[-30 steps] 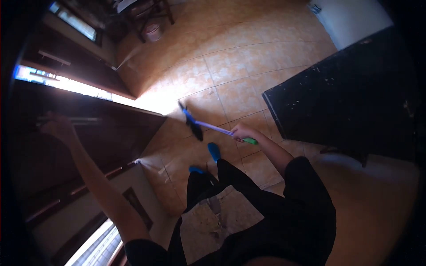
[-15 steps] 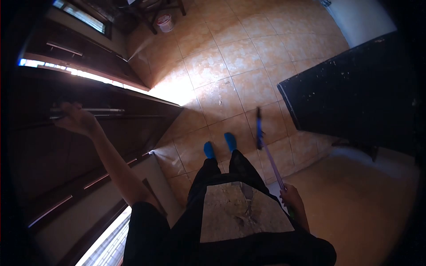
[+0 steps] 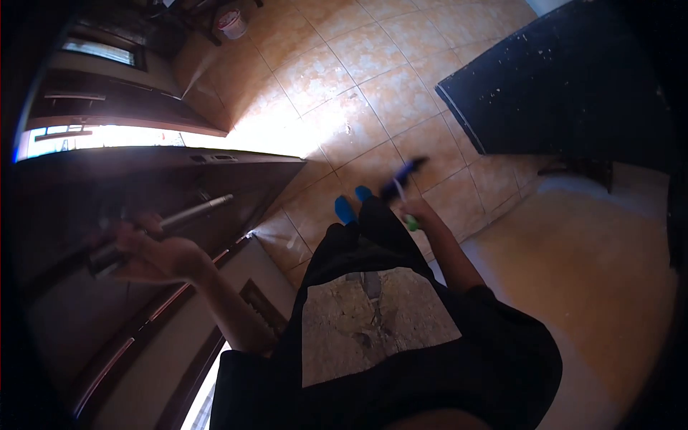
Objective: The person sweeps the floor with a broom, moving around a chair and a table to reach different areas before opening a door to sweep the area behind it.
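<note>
My left hand [image 3: 154, 251] is closed around a long metal pull handle [image 3: 201, 211] on a dark wooden door [image 3: 265, 168]. The door stands ajar, with bright light pouring through the gap beside it. In front of my legs, my right hand [image 3: 423, 215] grips a broom [image 3: 410, 170] near the green end of its stick. The broom's blue head with dark bristles is blurred by motion and hangs over the tiles, just right of my blue-covered feet [image 3: 346, 209].
A dark, flat-topped piece of furniture [image 3: 559, 93] stands to the right on the tiled floor [image 3: 401, 86]. At the far left, a small white and red bucket [image 3: 231, 25] sits by wooden furniture legs. A second door panel [image 3: 129, 107] lies beyond the bright gap.
The door has swung toward me and its gap has widened, my left hand moving with the handle. My right hand has come up and forward, bringing the broom closer to my feet.
</note>
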The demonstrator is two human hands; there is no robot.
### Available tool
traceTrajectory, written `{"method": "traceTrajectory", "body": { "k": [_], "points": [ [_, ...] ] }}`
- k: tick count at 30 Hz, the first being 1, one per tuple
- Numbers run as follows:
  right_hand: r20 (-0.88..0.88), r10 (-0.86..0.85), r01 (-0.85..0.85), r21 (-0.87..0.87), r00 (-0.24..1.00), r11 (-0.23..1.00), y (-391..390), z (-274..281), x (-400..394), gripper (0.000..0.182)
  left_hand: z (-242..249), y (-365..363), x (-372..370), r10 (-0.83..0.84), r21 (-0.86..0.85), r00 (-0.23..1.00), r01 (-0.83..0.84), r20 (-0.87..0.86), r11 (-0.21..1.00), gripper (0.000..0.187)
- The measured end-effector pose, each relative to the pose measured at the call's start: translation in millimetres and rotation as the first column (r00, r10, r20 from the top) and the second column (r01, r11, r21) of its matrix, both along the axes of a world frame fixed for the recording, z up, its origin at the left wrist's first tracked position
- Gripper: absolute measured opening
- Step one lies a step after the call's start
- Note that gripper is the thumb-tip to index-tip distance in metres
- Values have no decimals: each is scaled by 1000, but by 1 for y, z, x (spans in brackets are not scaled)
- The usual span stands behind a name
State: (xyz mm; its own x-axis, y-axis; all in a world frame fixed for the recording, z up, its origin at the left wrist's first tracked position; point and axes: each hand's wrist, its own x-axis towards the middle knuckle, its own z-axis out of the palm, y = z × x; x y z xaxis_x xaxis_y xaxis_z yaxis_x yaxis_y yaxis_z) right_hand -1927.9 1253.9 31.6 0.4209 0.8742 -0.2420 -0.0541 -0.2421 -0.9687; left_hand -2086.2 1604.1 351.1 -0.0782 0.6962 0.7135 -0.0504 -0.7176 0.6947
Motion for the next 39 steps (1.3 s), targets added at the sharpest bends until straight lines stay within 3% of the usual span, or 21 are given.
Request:
{"method": "traceTrajectory", "body": {
  "k": [1,3,5,7,8,11,13,15,18,21,23,24,27,31,33,34,35,36,38,39],
  "points": [
    [-677,-300,297,-124,672,947,27,7,-13,13,-1,-10,-1,48,-6,999,-48,-3,999,27],
    [-530,-444,237,-413,722,879,81,-15,-12,11,-7,-23,-14,6,-8,1000,-7,-25,1000,26],
    [-458,-467,248,-460,756,853,119,-51,-9,8,-17,-36,-36,-27,-8,998,27,-50,1000,26],
    [-549,-494,237,-472,675,849,145,-45,1,6,-36,-46,-66,400,212,843,-344,-359,915,29],
    [-552,-502,248,-471,666,846,141,-43,2,6,-42,-51,-85,389,215,848,-330,-361,919,29],
    [-589,-439,228,-400,678,888,117,-31,10,9,-54,-61,-144,146,29,956,-143,-256,989,31],
    [-531,-382,228,-333,757,915,69,-5,3,27,-69,-55,-157,-53,-111,986,35,-157,993,34],
    [-484,-455,243,-438,747,866,18,42,0,42,-93,-47,-139,-158,-165,972,129,-172,978,34],
    [-482,-517,339,-409,708,847,-82,74,1,44,-119,-77,-97,-299,-267,921,231,-251,936,34],
    [-348,-574,329,-557,741,763,-135,157,7,42,-134,-101,-72,-388,-335,860,278,-330,900,34],
    [-181,-645,374,-686,743,624,-157,183,17,33,-134,-113,-56,-424,-368,818,284,-389,885,35],
    [-185,-652,379,-685,735,622,-170,183,26,33,-133,-118,-47,-441,-383,794,286,-419,878,35],
    [68,-512,309,-862,857,402,-214,164,82,11,-128,-128,-10,-488,-433,714,281,-503,857,35],
    [186,-407,306,-917,894,254,-299,65,155,12,-122,-137,29,-528,-477,587,257,-614,841,35],
    [209,-388,303,-932,898,199,-315,46,186,19,-124,-146,46,-545,-503,512,233,-664,832,35],
    [147,-129,171,-964,981,202,-317,42,196,21,-124,-151,52,-552,-515,469,219,-689,829,35],
    [70,138,46,-984,988,173,-316,38,201,22,-125,-153,55,-558,-525,428,207,-710,826,36],
    [62,131,38,-983,989,177,-317,16,206,22,-127,-156,62,-563,-533,387,193,-730,824,36],
    [319,-87,325,-943,944,73,-315,-42,198,24,-125,-160,75,-574,-551,294,163,-764,818,36],
    [345,-238,379,-919,908,113,-289,-22,187,24,-125,-164,74,-579,-559,248,153,-777,815,36]
  ]
}}
